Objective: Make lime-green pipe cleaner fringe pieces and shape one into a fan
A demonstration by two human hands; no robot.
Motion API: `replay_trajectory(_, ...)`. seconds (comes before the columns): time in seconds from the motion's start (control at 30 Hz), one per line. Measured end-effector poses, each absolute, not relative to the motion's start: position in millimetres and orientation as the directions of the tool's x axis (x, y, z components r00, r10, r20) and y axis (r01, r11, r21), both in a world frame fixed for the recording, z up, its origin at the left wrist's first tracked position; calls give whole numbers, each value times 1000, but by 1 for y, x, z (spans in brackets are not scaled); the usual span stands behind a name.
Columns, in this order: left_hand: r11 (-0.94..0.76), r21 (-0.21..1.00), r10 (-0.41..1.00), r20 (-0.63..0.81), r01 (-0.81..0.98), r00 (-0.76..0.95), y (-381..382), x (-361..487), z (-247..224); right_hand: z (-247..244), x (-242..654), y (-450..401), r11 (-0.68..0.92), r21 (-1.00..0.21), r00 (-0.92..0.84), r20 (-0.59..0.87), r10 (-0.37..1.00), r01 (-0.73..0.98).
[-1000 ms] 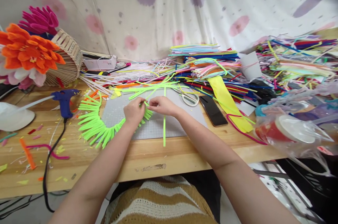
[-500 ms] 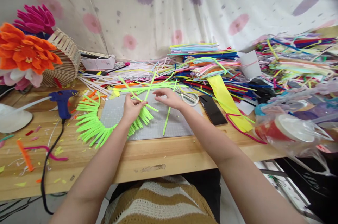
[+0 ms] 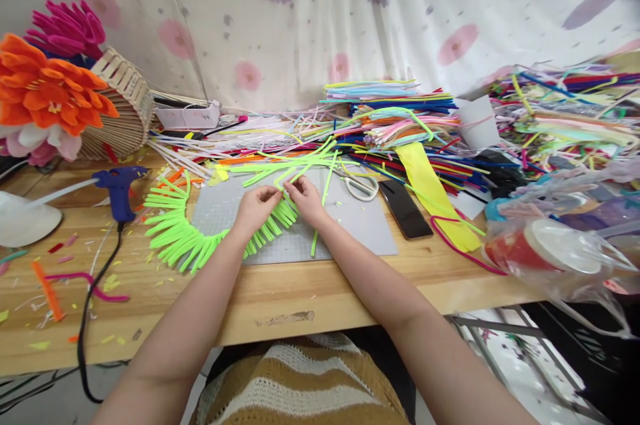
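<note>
My left hand (image 3: 256, 209) is closed in a pinch on a lime-green pipe cleaner at the end of a curved fringe (image 3: 173, 238) of looped green pipe cleaners. Touching fingertips with it, my right hand (image 3: 307, 203) pinches the same spot, where green stems (image 3: 315, 159) stick up and away. The fingers partly hide the join. Under both hands lies a grey cutting mat (image 3: 363, 235). A loose green pipe cleaner (image 3: 314, 244) passes beneath my right wrist, and white-handled scissors (image 3: 364, 190) rest to the right.
A black phone (image 3: 406, 209) and a yellow strip (image 3: 425, 191) lie to the right, near a bagged red cup (image 3: 520, 248). Bundled pipe cleaners (image 3: 400, 111) pile up behind. On the left are a blue glue gun (image 3: 120, 191) with its cord and an orange flower (image 3: 50, 95).
My right hand has moved left and closed its fingers beside my left fingertips. The green stem that pointed down to the right is no longer there; stems now point up to the right.
</note>
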State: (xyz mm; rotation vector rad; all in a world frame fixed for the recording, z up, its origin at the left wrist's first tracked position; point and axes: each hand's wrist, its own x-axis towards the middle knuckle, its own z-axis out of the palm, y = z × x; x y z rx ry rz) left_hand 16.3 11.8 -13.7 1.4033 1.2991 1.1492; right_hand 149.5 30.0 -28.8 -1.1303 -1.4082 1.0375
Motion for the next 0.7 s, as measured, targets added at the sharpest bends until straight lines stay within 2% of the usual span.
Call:
replay_trajectory(0.17,-60,977,996,72,203,-53,11,21,-16,-31,147,26,258,-956,5,262,965,138)
replay_trajectory(0.37,-98,951,976,150,293,-158,11,23,-16,-33,144,26,194,-971,32,200,979,139)
replay_trajectory(0.53,-121,939,960,193,322,-203,11,23,-15,-28,148,25,147,-988,-192,137,972,42)
replay_trajectory(0.63,-115,978,979,141,173,-145,12,22,-13,-22,156,24,205,-978,-316,183,931,40)
replay_trajectory(0.7,-73,994,996,77,79,-48,12,21,-9,-18,162,25,285,-954,-357,236,904,90)
